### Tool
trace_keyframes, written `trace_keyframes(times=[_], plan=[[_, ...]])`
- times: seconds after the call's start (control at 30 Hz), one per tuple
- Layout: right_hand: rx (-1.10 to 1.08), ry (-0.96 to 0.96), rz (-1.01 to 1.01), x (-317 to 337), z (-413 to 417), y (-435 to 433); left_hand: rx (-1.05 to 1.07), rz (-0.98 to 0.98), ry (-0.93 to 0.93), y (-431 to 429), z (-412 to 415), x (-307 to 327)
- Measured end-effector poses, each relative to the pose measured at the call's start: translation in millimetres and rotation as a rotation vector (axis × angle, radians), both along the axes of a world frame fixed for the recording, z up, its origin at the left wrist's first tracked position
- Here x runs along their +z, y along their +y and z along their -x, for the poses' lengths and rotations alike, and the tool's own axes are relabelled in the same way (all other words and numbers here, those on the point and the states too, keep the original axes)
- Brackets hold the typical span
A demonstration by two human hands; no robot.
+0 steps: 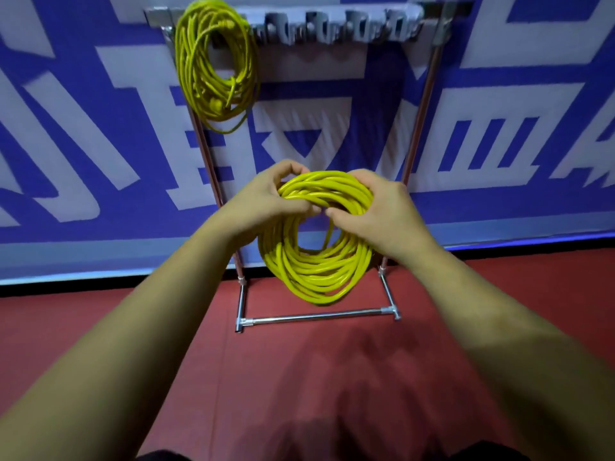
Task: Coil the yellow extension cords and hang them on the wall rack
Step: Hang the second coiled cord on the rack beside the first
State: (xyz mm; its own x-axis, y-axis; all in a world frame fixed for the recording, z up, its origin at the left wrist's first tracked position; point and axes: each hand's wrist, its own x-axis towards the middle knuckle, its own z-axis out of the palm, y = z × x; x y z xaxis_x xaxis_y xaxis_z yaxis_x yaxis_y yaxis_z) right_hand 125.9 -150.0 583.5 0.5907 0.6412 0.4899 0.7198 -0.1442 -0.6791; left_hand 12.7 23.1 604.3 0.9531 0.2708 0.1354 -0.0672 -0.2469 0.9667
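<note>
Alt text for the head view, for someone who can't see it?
The left hand and right hand grip the top of a coiled yellow cord before a metal rack. A second coil hangs at the rack's left end; its other hooks hold nothing.

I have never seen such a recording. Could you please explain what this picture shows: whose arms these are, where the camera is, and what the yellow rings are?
There is only one picture, taken by a camera worn on a person's head, looking forward and down. No machine is here: the bare arms are that person's own. The left hand and the right hand both grip the top of a coiled yellow cord, held in the air before a metal rack. Another yellow coil already hangs at the left end of the rack's hooks. The rack stands on a red floor, before a blue and white wall.
</note>
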Motion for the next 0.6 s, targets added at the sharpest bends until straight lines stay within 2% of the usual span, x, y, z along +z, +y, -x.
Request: trace_keyframes(times=[0.2,0.3,0.5,0.6], plan=[[-0.056,-0.107,-0.12,73.9,-20.8,8.0,0.028,-0.244,-0.127,10.7,-20.5,70.5],[-0.088,-0.083,-0.194,94.7,-36.2,11.1,0.066,-0.403,-0.189,18.8,-24.0,86.7],[-0.113,-0.112,-0.198,122.0,-64.9,16.8,0.1,-0.427,-0.318,22.8,-48.0,103.7],[-0.139,-0.133,-0.187,130.5,-87.6,21.9,0.111,-0.451,-0.307,29.3,-72.4,111.1]])
